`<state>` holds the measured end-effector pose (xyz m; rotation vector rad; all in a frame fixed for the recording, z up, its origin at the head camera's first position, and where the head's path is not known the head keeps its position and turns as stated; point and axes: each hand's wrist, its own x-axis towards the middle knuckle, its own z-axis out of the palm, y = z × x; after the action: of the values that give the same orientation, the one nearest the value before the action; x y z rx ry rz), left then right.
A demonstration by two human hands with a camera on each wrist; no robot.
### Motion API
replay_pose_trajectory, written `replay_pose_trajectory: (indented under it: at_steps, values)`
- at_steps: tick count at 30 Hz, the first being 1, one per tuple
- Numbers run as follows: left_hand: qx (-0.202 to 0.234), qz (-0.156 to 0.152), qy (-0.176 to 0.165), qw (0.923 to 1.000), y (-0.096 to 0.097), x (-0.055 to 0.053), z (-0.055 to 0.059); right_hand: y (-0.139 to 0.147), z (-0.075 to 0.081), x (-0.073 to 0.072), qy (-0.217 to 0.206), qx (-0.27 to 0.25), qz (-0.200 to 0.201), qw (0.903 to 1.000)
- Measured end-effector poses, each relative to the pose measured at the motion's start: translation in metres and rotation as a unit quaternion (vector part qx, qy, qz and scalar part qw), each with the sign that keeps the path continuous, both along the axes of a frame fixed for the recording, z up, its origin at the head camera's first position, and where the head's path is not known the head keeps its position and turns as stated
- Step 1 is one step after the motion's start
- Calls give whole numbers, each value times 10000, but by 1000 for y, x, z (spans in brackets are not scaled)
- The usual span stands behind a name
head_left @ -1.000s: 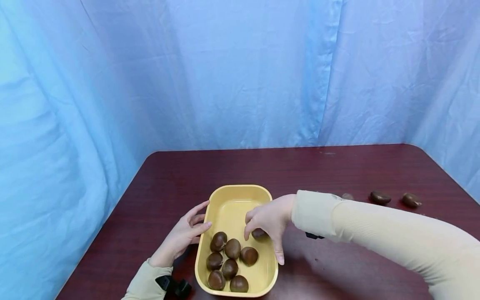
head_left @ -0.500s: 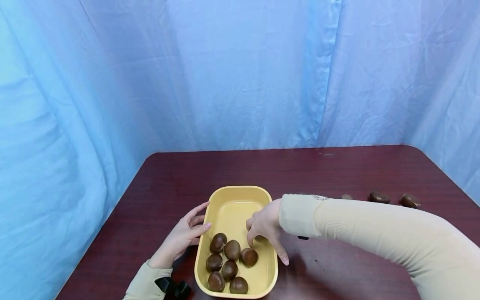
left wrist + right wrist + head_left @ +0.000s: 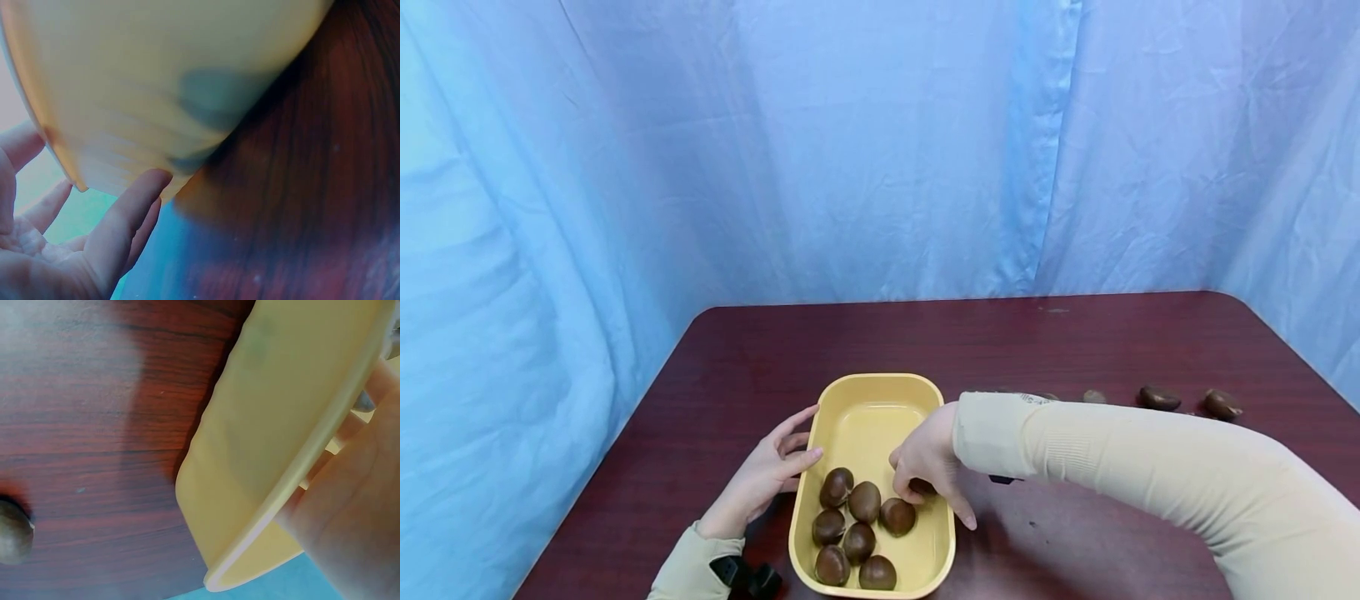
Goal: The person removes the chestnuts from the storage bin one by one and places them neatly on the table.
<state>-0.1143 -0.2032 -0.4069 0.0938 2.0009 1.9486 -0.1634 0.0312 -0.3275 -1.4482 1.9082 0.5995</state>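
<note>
A yellow tray (image 3: 880, 392) stands on the dark red table, with several brown chestnuts (image 3: 859, 542) in its near half. My left hand (image 3: 767, 475) touches the tray's left side; in the left wrist view its extended fingers (image 3: 128, 215) meet the outer wall. My right hand (image 3: 931, 458) reaches over the right rim, its fingers curled round a chestnut (image 3: 923, 487) near that wall. The right thumb stretches outside the rim. In the right wrist view, the tray wall (image 3: 269, 412) hides most of the fingers.
On the right of the table (image 3: 820, 342) lie several more chestnuts (image 3: 1160, 397), partly behind the right sleeve (image 3: 1112, 458). One chestnut (image 3: 14, 534) shows at the left edge of the right wrist view. Blue curtains (image 3: 880, 150) hang behind and beside the table.
The right hand has moved slightly left and toward the near end of the tray, and the chestnut at its fingers has shifted the same near way. The left hand has hardly moved.
</note>
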Motion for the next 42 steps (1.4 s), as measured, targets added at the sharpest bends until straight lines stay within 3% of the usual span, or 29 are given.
replay_pose_trajectory:
  at_steps: [13,23,26,30,33,37,42]
  values:
    - [-35,17,-55,10000,1,0,0,-1,3,3,-195,-123,211,9995]
    - [-87,41,-17,10000,1,1,1,0,22,4,-684,-357,646,9949]
    - [-127,65,-32,9999,1,1,2,1,28,3,-733,-490,535,9947]
    - [-175,81,-46,9998,1,1,2,7,33,1,-965,-900,14,9913]
    - [-184,93,-45,9998,2,0,3,16,35,-3,-1195,-1320,-494,9828]
    - [-188,105,-35,9998,2,0,3,31,36,-9,-1457,-1973,-1029,9640]
    - [-195,101,-44,9997,2,0,1,54,35,-12,-1820,-2804,-1606,9287]
